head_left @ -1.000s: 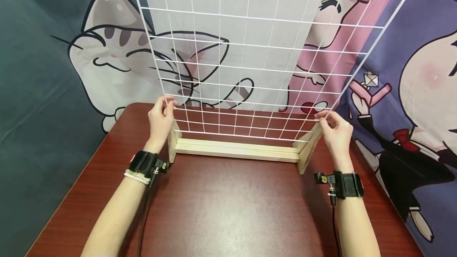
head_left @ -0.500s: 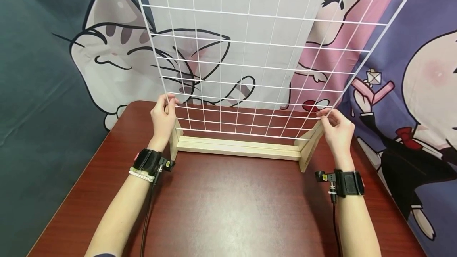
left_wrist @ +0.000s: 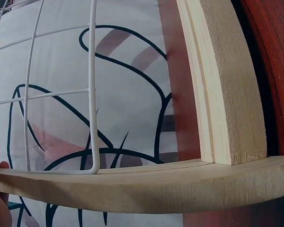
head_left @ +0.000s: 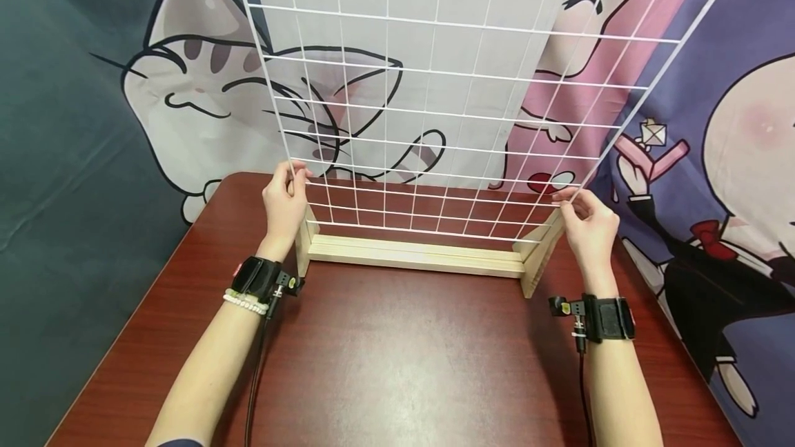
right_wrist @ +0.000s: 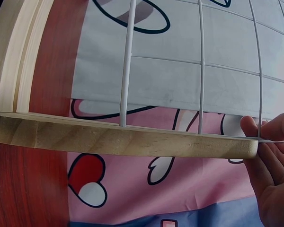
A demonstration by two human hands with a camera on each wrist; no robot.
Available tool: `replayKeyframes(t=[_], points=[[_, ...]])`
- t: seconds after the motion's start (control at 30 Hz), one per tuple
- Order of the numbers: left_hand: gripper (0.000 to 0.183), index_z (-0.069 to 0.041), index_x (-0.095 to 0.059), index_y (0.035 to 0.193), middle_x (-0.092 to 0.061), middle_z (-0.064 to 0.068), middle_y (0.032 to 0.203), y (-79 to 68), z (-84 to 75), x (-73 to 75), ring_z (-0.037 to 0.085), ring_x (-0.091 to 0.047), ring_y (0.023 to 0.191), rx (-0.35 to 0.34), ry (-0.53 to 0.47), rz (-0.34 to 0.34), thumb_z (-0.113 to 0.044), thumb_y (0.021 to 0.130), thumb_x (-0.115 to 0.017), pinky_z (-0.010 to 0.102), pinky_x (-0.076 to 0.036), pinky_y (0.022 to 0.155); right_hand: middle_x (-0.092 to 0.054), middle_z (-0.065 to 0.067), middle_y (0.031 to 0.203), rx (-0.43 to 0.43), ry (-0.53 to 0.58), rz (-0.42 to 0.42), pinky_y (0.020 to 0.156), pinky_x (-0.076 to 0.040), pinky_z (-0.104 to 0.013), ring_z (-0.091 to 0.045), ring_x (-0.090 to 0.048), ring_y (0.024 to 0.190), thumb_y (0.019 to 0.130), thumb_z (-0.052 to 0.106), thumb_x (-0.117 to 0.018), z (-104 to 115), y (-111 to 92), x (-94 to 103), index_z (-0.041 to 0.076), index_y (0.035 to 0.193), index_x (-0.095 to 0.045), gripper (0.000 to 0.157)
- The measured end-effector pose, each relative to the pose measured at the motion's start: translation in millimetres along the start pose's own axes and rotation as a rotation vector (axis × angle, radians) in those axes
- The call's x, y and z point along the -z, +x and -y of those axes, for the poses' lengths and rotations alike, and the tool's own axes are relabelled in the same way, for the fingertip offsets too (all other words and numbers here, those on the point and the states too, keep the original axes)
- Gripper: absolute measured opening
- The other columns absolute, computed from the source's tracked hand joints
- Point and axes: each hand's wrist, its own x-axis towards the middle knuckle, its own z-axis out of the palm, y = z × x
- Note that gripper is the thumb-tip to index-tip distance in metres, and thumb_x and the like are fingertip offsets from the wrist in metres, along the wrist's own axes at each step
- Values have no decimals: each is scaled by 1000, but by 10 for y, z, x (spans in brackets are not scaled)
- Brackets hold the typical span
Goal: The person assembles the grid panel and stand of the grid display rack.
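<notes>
A white wire grid panel (head_left: 428, 70) stands up between the side boards of a pale wooden stand (head_left: 416, 259). My left hand (head_left: 282, 205) pinches the panel's left edge wire just above the left side board (left_wrist: 146, 189). On the other side, my right hand (head_left: 586, 226) pinches the right edge wire at the top end of the right side board (right_wrist: 180, 145). Both wrist views show the panel's lowest wire (left_wrist: 92, 94) apart from the grooved crossbar (left_wrist: 217, 94), with a gap between them. Its lower corner lies along the inner face of the left board.
The stand rests on a reddish-brown table (head_left: 397, 357). Behind it hangs a cloth backdrop (head_left: 199, 109) with cartoon cats and figures. Each wrist carries a strapped camera, and cables (head_left: 254, 378) run from them toward the near edge. The panel's top goes out of the head view.
Everything has shifted slightly upward in the head view, and my left forearm a little to the right. Both hands keep hold of the panel, which stays at the same height over the crossbar.
</notes>
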Motion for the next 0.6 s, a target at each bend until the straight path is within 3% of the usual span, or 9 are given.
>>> replayKeyframes(t=[0.2,0.43,0.6], points=[[15,12,-60,104,-68,28,90,-7,13,1,-8,-46,66,-15,1,-7,2,96,-51,7,-27,56,-71,15,81,-3,-1,2,68,-45,-2,13,-64,73,87,-5,-57,-189,29,-2,-8,95,-70,16],[16,12,-60,105,-68,28,91,-13,31,-3,-3,-40,59,-21,7,-9,2,96,-51,8,-24,54,-67,23,82,0,-8,14,69,-47,-3,12,-65,75,88,-1,-59,-220,27,17,-1,94,-72,15],[16,11,-60,104,-68,28,90,-8,174,-36,-4,-38,58,-30,15,-26,1,97,-50,9,-23,54,-67,24,81,-9,14,28,68,-47,-3,12,-65,73,87,-3,-58,-208,24,23,-4,96,-71,16]])
